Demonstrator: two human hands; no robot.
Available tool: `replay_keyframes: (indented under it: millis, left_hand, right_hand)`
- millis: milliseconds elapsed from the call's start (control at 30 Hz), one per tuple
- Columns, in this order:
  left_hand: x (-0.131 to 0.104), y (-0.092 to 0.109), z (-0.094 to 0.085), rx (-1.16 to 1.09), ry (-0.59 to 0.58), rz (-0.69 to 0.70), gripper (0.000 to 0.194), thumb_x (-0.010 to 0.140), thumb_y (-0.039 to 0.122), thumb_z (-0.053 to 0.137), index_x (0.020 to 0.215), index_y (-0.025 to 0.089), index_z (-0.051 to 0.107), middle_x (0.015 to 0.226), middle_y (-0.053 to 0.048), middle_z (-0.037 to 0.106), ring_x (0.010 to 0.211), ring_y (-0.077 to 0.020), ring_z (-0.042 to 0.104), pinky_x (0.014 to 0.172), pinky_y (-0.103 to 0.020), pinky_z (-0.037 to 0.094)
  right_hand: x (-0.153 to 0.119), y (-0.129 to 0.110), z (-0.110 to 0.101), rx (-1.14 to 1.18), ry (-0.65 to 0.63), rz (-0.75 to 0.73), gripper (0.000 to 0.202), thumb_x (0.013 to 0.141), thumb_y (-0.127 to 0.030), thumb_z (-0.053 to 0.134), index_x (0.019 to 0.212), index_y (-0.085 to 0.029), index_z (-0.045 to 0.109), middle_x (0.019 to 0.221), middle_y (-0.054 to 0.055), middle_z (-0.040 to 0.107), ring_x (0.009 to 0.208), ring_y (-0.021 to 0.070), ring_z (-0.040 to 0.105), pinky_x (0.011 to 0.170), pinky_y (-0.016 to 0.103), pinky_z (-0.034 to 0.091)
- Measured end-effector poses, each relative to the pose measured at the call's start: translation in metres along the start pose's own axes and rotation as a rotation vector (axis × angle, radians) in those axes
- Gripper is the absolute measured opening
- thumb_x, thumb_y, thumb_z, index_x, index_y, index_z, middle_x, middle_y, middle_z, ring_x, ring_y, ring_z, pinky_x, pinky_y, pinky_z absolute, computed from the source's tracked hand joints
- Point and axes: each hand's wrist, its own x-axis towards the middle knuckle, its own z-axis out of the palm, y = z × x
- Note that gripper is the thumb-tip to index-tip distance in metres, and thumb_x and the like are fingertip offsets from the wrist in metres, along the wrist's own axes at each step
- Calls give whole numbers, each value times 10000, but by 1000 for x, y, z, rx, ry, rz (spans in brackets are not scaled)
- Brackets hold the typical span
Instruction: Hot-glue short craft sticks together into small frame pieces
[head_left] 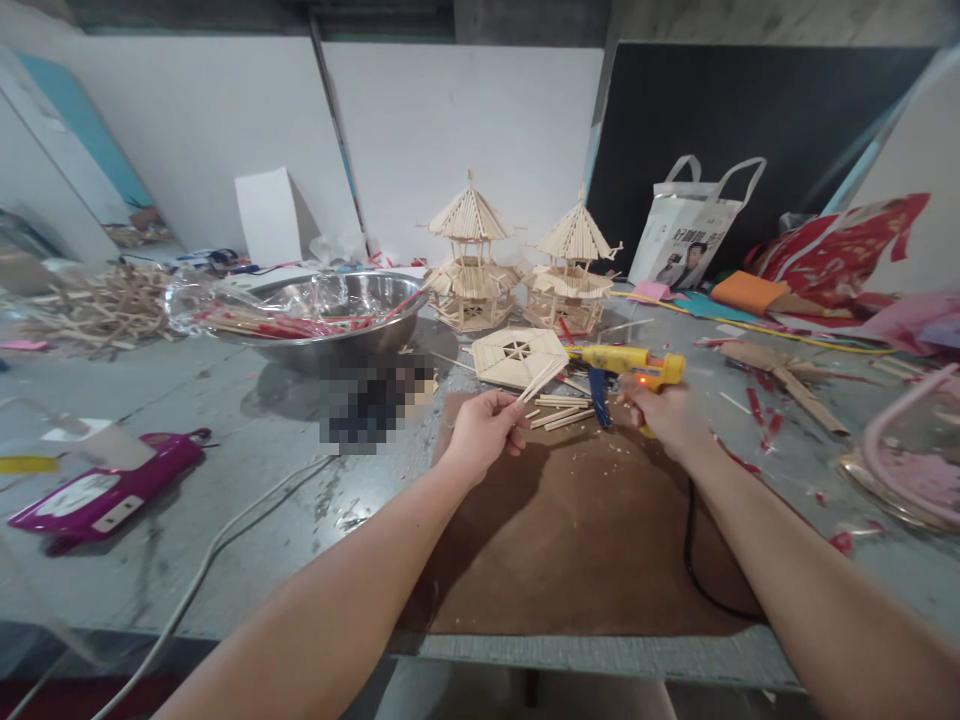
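Observation:
Between the fingertips of my left hand (489, 432) are a few thin wooden sticks (543, 380), pointing up and to the right. My right hand (660, 412) grips a yellow hot glue gun (628, 362) with a blue trigger and a lit orange light. Its nozzle points left, close to a hexagonal wooden stick panel (517, 357) lying flat just beyond my left hand. Several loose cut sticks (562, 412) lie on the brown mat (585, 540) between my hands. Two pagoda models of sticks stand behind: a taller one (471, 260) and a smaller one (576, 265).
A metal bowl (337, 345) with wrapped sticks stands at left, beside a stick pile (112, 310). A purple power strip (120, 485) lies front left. At right are a white bag (686, 235), coloured paper (750, 292) and red scraps (769, 430). A black cord (690, 560) crosses the mat.

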Motion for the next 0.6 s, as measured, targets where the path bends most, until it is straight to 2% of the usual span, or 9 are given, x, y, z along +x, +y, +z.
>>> replay_keyframes:
  millis: [67, 233, 300, 367, 467, 533, 600]
  left_hand:
    - [0, 0, 0, 0, -1, 0, 141, 675, 254, 513, 701, 124, 468, 559, 8, 549, 353, -51, 467, 317, -164, 383]
    - [0, 0, 0, 6, 1, 8, 121, 682, 238, 498, 699, 120, 473, 570, 5, 549, 350, -49, 465, 317, -164, 384]
    - [0, 0, 0, 3, -1, 10, 128, 682, 243, 501, 696, 119, 473, 570, 2, 553, 350, -47, 464, 318, -161, 384]
    - [0, 1, 0, 1, -9, 10, 135, 678, 249, 508, 691, 119, 475, 571, 1, 557, 349, -45, 461, 320, -163, 385]
    - [-1, 1, 1, 2, -19, 0, 133, 673, 249, 516, 685, 123, 475, 568, 5, 560, 347, -49, 459, 321, -173, 388]
    - [-1, 2, 1, 0, -30, -9, 126, 676, 242, 513, 690, 123, 472, 569, 3, 560, 347, -50, 461, 322, -173, 387]
    - [-2, 2, 1, -10, -45, -17, 119, 681, 233, 508, 699, 122, 469, 575, 0, 561, 349, -47, 462, 323, -167, 384]
  right_hand:
    - [3, 1, -1, 62, 37, 123, 380, 614, -545, 486, 569, -169, 527, 365, -7, 470, 292, 81, 399, 284, 196, 296]
    - [11, 8, -8, 236, 120, 374, 418, 567, -564, 526, 684, -165, 488, 434, -26, 484, 317, 80, 449, 288, 187, 356]
    - [15, 15, -11, 263, 57, 442, 427, 570, -575, 517, 699, -171, 469, 424, -38, 467, 307, 74, 437, 285, 185, 357]
    - [16, 23, -13, 268, -63, 509, 428, 585, -583, 498, 698, -172, 453, 411, -37, 463, 308, 77, 435, 291, 190, 362]
    - [17, 32, -13, 204, -185, 578, 417, 599, -570, 496, 690, -167, 443, 411, -21, 481, 326, 93, 454, 320, 215, 388]
    - [17, 34, -12, 106, -220, 572, 417, 614, -565, 482, 711, -159, 461, 457, 8, 527, 351, 106, 480, 361, 241, 414]
    - [19, 33, -12, -90, -210, 504, 458, 629, -595, 426, 730, -153, 495, 532, 50, 573, 395, 128, 518, 403, 261, 425]
